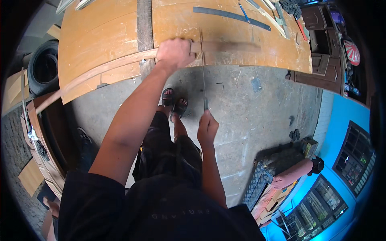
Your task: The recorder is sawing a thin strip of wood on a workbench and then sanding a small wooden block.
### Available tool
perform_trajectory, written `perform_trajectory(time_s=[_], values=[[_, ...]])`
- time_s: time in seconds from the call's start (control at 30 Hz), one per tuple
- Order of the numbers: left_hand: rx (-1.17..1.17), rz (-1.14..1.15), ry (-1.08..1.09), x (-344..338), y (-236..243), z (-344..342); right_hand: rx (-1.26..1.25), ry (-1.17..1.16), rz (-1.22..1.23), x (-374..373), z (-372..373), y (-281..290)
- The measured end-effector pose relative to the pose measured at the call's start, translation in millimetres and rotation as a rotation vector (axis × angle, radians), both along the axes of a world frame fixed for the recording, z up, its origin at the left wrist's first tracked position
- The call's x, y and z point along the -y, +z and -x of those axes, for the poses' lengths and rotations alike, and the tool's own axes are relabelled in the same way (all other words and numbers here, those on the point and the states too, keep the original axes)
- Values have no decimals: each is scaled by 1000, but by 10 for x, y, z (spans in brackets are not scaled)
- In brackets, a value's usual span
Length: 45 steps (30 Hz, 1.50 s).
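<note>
My left hand [175, 53] is closed over a long, narrow wooden strip [100, 69], holding it down near the front edge of a worn wooden tabletop [96, 28]. Past the tabletop's left side the strip sticks out over the floor. In my right hand [208, 126] is the dark handle of a handsaw. Just right of my left hand, the thin blade of the handsaw [203, 74] runs away from me across the strip. Beyond the blade, the strip's right end is smeared by motion. Whether the blade is inside a cut cannot be made out.
On the tabletop lie a grey metal ruler [229, 17], a blue pencil [243, 13] and a red-handled tool [301, 30]. A dark beam [144, 26] crosses it. A tyre [43, 68] stands left; dark wooden furniture [317, 76] stands right. Someone's foot [52, 207] shows at lower left.
</note>
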<state>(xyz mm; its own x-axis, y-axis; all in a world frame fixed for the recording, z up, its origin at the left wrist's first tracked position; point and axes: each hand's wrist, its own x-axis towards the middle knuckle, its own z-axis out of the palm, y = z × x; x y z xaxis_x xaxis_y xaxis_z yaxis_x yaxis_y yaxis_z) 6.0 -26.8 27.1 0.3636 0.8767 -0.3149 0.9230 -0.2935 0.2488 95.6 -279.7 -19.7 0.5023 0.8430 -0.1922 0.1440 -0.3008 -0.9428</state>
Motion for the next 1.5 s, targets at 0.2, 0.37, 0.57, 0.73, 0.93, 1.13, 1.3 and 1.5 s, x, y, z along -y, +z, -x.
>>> perform_trajectory(time_s=[0.2,0.37,0.57,0.73,0.93,1.13,1.3,1.5], values=[[14,-65,-83,40,-52,-107,71,-28,-57,-687,-112,45],[-31,-6,-38,26,14,-142,175,9,-121,-870,-77,27],[-43,-14,-22,18,3,-43,11,-5,103,-68,-11,256],[-9,-42,-39,40,-17,-143,194,-7,-51,-964,-119,23],[-38,3,-1,17,9,-79,94,-10,17,-243,-33,106],[-17,23,-14,-5,-9,-87,83,4,24,-274,-36,162],[-8,10,-9,5,10,-178,194,3,-74,-996,-145,84],[-12,-18,-48,37,14,-42,43,-9,33,28,-19,91]])
